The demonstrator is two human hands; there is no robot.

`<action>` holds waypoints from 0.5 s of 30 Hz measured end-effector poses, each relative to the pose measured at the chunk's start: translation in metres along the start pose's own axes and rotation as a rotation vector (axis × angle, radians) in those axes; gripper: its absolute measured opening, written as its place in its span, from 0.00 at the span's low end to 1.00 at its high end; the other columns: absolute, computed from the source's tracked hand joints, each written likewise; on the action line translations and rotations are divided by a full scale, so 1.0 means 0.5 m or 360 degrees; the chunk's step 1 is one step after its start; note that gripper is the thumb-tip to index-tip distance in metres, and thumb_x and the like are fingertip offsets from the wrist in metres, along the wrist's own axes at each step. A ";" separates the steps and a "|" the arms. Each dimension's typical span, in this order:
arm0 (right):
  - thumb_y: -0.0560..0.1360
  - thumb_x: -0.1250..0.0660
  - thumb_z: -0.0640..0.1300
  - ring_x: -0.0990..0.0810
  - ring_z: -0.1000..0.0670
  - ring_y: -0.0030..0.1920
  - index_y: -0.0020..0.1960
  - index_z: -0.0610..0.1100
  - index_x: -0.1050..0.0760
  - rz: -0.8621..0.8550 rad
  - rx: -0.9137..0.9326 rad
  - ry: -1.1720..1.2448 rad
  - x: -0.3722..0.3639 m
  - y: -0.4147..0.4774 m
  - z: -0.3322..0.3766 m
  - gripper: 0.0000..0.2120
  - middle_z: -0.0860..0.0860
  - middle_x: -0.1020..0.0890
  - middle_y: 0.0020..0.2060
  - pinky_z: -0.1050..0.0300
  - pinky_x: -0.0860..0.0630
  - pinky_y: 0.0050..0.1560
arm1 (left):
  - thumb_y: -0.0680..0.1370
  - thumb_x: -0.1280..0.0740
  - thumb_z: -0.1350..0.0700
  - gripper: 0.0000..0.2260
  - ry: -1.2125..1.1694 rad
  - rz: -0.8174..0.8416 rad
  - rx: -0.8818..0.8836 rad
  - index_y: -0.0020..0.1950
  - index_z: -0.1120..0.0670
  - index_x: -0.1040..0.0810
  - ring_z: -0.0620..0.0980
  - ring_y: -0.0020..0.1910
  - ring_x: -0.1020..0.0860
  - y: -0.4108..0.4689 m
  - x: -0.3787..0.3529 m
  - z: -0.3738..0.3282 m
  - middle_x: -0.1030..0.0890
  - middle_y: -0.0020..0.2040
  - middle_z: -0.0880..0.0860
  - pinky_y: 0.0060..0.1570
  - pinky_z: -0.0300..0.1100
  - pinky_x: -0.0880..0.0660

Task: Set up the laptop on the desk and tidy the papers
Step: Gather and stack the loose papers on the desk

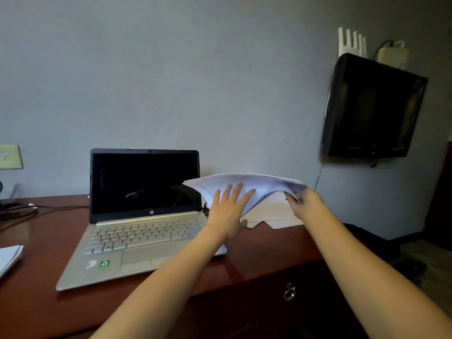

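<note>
A silver laptop (137,231) stands open on the reddish-brown desk (36,299), its screen black. To its right, a stack of white papers (247,183) is lifted off the desk and sags in the middle. My right hand (302,200) grips the stack's right edge. My left hand (228,209) lies with straight fingers against the stack's drooping near side. More sheets (276,216) lie flat on the desk beneath the lifted stack.
A white pad or paper stack (8,258) sits at the desk's left edge. Dark cables (22,210) run along the back left. A black wall-mounted screen (371,106) hangs at the right. The desk front has a drawer with a metal pull (289,292).
</note>
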State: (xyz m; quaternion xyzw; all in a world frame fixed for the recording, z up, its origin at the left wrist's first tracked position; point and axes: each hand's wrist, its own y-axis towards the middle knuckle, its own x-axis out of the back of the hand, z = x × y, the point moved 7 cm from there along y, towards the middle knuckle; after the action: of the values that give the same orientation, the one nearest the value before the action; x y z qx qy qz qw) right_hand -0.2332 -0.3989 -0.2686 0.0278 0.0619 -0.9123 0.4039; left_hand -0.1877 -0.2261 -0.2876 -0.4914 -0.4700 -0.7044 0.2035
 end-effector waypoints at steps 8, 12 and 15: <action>0.77 0.50 0.25 0.30 0.41 0.68 0.35 0.39 0.35 0.0136 -0.0149 0.0978 0.019 0.014 0.001 0.16 0.39 0.23 0.54 0.63 0.34 0.67 | 0.75 0.48 0.73 0.34 -0.0279 -0.0029 0.0048 0.77 0.49 0.46 0.57 0.65 0.28 0.024 0.033 -0.016 0.34 0.73 0.52 0.58 0.48 0.29; 0.73 0.48 0.23 0.23 0.37 0.54 0.47 0.30 0.29 0.0138 -0.0196 0.0874 0.032 0.055 -0.023 0.10 0.39 0.24 0.53 0.50 0.22 0.49 | 0.73 0.47 0.76 0.36 -0.0298 -0.0058 -0.0014 0.77 0.50 0.46 0.54 0.71 0.34 0.026 0.048 -0.018 0.39 0.76 0.53 0.64 0.46 0.32; 0.72 0.47 0.21 0.24 0.41 0.39 0.43 0.33 0.31 0.0102 -0.0188 0.0704 0.032 0.056 -0.027 0.10 0.39 0.25 0.47 0.49 0.20 0.34 | 0.74 0.48 0.76 0.35 -0.0256 -0.0100 -0.0030 0.77 0.51 0.46 0.52 0.71 0.35 0.019 0.059 -0.010 0.39 0.75 0.53 0.65 0.45 0.34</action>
State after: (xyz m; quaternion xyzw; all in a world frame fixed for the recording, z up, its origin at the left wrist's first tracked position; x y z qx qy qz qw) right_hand -0.2230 -0.4275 -0.2860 0.2052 0.2013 -0.8655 0.4101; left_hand -0.1960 -0.2299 -0.2575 -0.5334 -0.4933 -0.6731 0.1383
